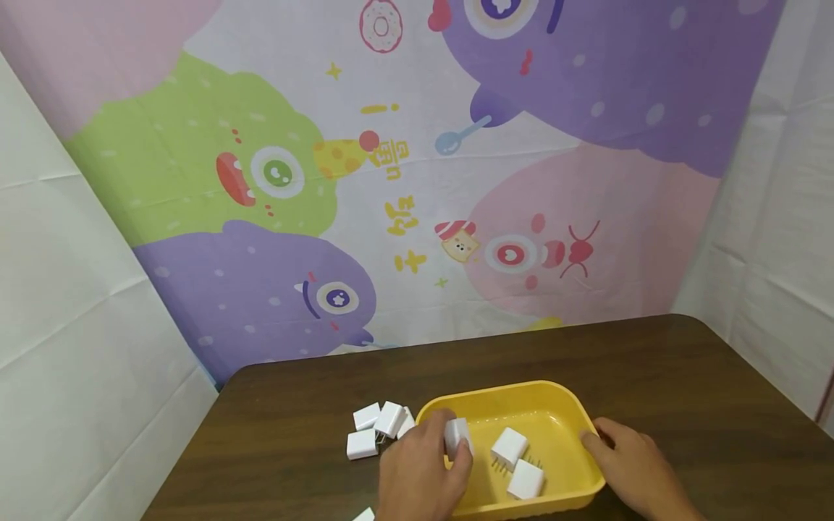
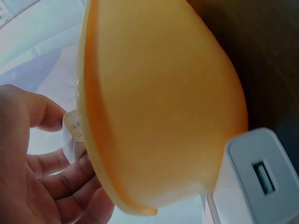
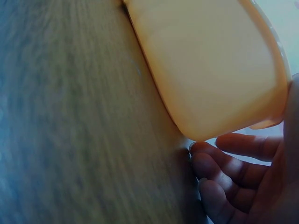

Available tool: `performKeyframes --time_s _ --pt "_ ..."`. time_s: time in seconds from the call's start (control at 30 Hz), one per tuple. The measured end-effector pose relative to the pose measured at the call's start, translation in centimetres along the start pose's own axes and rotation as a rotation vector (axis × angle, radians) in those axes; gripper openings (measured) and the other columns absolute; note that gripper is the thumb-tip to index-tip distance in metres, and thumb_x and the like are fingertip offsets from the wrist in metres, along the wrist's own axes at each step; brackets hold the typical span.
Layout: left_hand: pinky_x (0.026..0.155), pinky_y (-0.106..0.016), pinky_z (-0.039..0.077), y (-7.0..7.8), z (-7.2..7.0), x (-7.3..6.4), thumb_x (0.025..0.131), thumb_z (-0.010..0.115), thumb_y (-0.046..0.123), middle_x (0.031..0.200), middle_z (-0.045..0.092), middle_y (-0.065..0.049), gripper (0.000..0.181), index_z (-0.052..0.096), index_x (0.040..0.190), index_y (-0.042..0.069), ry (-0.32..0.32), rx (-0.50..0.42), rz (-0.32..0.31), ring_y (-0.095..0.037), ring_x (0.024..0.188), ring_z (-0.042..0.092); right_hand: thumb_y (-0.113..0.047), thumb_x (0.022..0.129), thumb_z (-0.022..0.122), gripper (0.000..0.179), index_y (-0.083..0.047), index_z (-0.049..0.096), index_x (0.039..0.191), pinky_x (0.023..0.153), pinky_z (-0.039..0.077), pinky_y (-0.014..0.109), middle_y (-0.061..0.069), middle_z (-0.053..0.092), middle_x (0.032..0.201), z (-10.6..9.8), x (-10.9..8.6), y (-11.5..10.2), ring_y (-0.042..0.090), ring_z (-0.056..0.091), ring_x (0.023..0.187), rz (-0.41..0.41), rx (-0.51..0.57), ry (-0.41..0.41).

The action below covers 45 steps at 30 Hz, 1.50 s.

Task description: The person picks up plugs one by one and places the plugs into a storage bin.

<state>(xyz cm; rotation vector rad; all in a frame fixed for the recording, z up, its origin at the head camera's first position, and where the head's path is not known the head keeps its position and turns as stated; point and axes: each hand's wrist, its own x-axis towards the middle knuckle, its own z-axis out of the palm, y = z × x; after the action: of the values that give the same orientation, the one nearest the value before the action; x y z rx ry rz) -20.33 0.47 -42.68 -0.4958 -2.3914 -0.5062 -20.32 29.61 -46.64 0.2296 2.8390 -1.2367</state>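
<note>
My left hand (image 1: 420, 470) pinches a white USB charger plug (image 1: 458, 436) between thumb and fingers, over the left side of a yellow plastic basin (image 1: 567, 441). In the left wrist view, small print shows on the end of that held plug (image 2: 73, 123), beside the basin's rim. Two white charger plugs (image 1: 510, 446) (image 1: 525, 480) lie inside the basin, their metal prongs showing. At the basin's right end, my right hand (image 1: 628, 463) grips the rim, with the thumb over the edge and the fingers (image 3: 224, 163) curled low against the outer wall.
Several white charger plugs (image 1: 362, 444) lie in a cluster on the dark wooden table (image 1: 293, 391), left of the basin. Another plug (image 1: 366, 515) shows at the bottom edge of the head view. A cartoon-printed cloth (image 1: 404, 304) hangs behind the table.
</note>
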Motion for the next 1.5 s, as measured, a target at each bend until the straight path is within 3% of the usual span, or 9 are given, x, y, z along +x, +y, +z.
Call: performKeyframes --time_s 0.37,0.73,1.13,1.5 --pt "0.049 -0.030 0.040 0.5 0.1 0.3 0.080 0.071 0.033 0.070 0.059 0.009 0.025 0.067 0.101 0.019 -0.055 0.012 0.021 -0.013 0.056 0.055 -0.039 0.102 0.051 0.037 -0.008 0.065 0.114 0.062 0.040 0.034 0.001 0.056 0.074 0.0 -0.1 -0.2 0.018 0.052 0.067 0.011 0.016 -0.004" --pt "0.050 -0.031 0.040 1.3 0.5 0.5 0.084 0.070 0.037 0.074 0.064 0.006 0.029 0.068 0.106 0.019 -0.174 0.035 -0.022 -0.014 0.059 0.059 -0.038 0.102 0.051 0.034 -0.009 0.065 0.112 0.062 0.040 0.034 0.001 0.055 0.073 0.1 -0.3 0.0 0.017 0.051 0.067 0.000 0.003 -0.001" --pt "0.046 -0.030 0.036 1.2 1.0 0.8 0.081 0.072 0.036 0.068 0.062 0.005 0.028 0.070 0.102 0.018 -0.143 0.059 0.032 -0.014 0.054 0.057 -0.039 0.102 0.052 0.032 -0.011 0.065 0.108 0.063 0.039 0.034 0.001 0.053 0.073 0.0 -0.1 0.0 0.017 0.050 0.067 -0.005 -0.014 0.011" --pt "0.045 -0.031 0.036 1.2 1.4 0.9 0.080 0.074 0.035 0.069 0.062 0.004 0.027 0.069 0.100 0.018 -0.152 0.072 0.037 -0.016 0.054 0.057 -0.041 0.102 0.051 0.034 -0.012 0.066 0.110 0.064 0.040 0.034 0.000 0.056 0.074 0.0 -0.2 0.0 0.017 0.051 0.068 -0.009 0.001 0.014"
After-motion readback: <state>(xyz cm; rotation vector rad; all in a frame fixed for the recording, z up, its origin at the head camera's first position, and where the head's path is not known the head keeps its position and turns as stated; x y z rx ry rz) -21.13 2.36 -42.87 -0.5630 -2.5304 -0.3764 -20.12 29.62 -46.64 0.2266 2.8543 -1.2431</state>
